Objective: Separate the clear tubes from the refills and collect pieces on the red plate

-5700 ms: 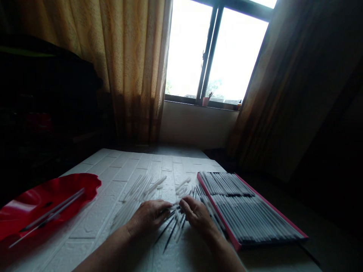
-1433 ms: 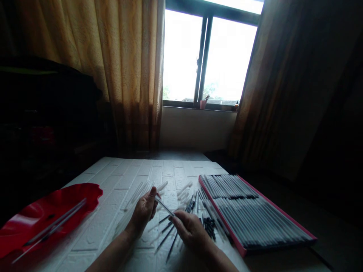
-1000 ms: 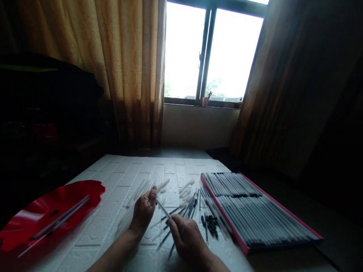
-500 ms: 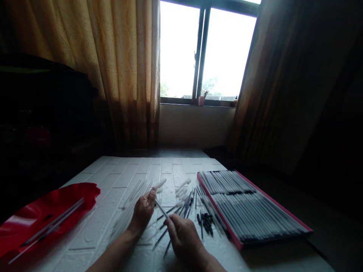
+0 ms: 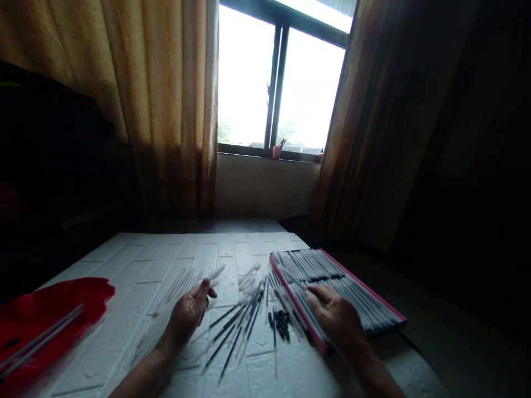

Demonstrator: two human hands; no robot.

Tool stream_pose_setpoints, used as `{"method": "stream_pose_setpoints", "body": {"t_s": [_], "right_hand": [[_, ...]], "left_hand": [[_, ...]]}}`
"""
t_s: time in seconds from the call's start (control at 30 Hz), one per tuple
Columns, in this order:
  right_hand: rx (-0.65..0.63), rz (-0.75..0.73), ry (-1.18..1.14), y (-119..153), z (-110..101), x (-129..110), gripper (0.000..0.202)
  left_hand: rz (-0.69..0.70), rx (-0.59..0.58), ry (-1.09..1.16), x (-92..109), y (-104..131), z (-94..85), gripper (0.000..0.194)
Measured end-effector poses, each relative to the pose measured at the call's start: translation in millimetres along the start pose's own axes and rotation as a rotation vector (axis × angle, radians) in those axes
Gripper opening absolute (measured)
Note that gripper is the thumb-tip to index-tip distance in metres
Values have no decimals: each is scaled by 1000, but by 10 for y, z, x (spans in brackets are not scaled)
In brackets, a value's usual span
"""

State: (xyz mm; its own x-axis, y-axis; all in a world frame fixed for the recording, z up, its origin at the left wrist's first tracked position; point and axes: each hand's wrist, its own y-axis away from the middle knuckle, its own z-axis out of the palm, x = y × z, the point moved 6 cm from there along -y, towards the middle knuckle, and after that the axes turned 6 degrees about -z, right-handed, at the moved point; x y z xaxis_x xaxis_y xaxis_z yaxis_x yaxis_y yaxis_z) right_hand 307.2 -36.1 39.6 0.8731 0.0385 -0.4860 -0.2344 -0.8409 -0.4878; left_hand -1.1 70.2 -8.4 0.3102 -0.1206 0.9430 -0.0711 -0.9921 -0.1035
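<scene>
My right hand [image 5: 336,315] is over the near left part of a shallow pink-edged box [image 5: 323,347], fingers closed on a slim clear-barrelled pen [image 5: 292,275], partly blurred. Rows of similar pens [image 5: 309,264] fill the box. My left hand [image 5: 188,309] hovers above the white table with fingers loosely curled and apart, apparently holding nothing. Just beyond its thumb is a translucent tube [image 5: 216,272]. Dark ink refills [image 5: 232,331] fan out between my hands. A small heap of black caps [image 5: 280,323] lies beside the box.
A red scalloped tray [image 5: 74,293] with a few clear tubes stands at the left. Long clear tubes [image 5: 176,287] lie beside my left arm, and short translucent pieces [image 5: 249,279] lie farther back. A brick-patterned white cover [image 5: 157,254] spans the table. Curtains and a window are behind.
My right hand has moved right, from in front of my left hand to over the box, carrying the pen. My left hand has let go of the pen's other end. The view has turned slightly right.
</scene>
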Motion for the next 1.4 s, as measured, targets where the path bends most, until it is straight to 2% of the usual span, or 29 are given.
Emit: {"method": "stream_pose_setpoints", "body": {"t_s": [0.1,0.2,0.4,0.67,0.8,0.93,1.1,1.27,1.4], "right_hand": [[-16,183,190,-56,-189,456,32],[-55,201,271,-22,-181,613,33],[-96,200,300,71,-70,539,35],[-141,160,339,109,-56,524,34],[-134,148,368,103,-66,530,34],[-117,128,382,32,-112,381,34],[-111,-72,300,-105,-7,-124,29],[-218,-256,288,-274,421,-582,24],[-312,-337,339,-522,816,-712,27]], "left_hand": [[-5,-82,65,9,10,43,66],[4,-79,67,27,14,33,65],[3,5,113,55,38,-31,62],[0,-43,139,38,-40,-127,64],[21,-15,140,74,-52,-204,65],[9,-13,140,80,-64,-257,65],[28,49,158,97,-74,-319,65],[63,108,182,108,-66,-378,64],[85,157,180,77,-89,-441,63]]}}
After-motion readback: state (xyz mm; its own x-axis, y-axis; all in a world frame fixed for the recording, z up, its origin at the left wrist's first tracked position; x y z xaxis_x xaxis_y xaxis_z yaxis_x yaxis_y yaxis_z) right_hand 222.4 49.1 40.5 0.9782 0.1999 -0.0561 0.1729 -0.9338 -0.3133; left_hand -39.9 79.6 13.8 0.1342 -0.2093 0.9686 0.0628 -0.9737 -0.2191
